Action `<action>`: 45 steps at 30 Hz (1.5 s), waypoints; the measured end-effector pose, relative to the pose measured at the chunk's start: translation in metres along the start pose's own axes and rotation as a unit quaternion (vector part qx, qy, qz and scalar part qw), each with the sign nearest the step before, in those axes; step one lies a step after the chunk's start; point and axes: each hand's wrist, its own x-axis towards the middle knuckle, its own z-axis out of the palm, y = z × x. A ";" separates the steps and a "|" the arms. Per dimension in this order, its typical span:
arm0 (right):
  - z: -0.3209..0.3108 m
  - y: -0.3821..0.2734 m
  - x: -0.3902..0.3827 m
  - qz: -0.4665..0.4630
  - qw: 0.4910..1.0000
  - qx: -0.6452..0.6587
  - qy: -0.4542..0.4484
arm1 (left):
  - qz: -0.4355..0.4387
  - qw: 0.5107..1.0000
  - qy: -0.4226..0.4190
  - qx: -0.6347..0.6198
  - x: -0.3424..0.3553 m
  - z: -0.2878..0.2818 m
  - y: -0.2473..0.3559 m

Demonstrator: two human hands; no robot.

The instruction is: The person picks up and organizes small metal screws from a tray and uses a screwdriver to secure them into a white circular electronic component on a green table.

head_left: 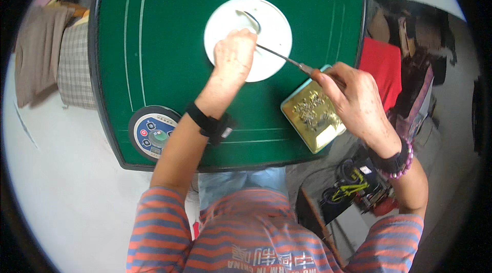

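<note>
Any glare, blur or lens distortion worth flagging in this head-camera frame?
Head view: a bright reflection whitens the near corner of the gold tin; the edges of the green table bow outward and the frame's corners go black, as with a fisheye; the white plate is bright, but the thin-shafted tool reads clearly against it.

The tabletop is showing green with pale lines, the plate is standing out white, the tool's shaft is looking dark, and the tin is gleaming gold inside its turquoise rim. Orange and grey-blue stripes are crossing the shirt.
</note>
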 end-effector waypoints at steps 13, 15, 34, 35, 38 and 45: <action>0.001 0.113 -0.164 0.240 0.876 0.372 0.192 | 0.124 0.980 -0.064 0.143 0.008 0.005 -0.001; 0.014 0.123 -0.190 0.240 0.848 0.428 0.201 | 0.145 0.978 -0.051 0.141 0.008 -0.005 0.003; 0.123 0.149 -0.263 0.311 0.721 0.597 0.165 | 0.110 0.958 -0.083 0.251 0.008 -0.003 0.023; 0.129 0.149 -0.264 0.315 0.728 0.589 0.159 | 0.114 0.957 -0.085 0.254 0.008 -0.004 0.023; 0.140 0.154 -0.271 0.290 0.722 0.605 0.167 | 0.095 0.965 -0.088 0.227 0.010 -0.012 0.028; 0.165 0.183 -0.287 0.281 0.630 0.716 0.102 | -0.013 0.998 -0.034 0.042 -0.024 -0.019 0.096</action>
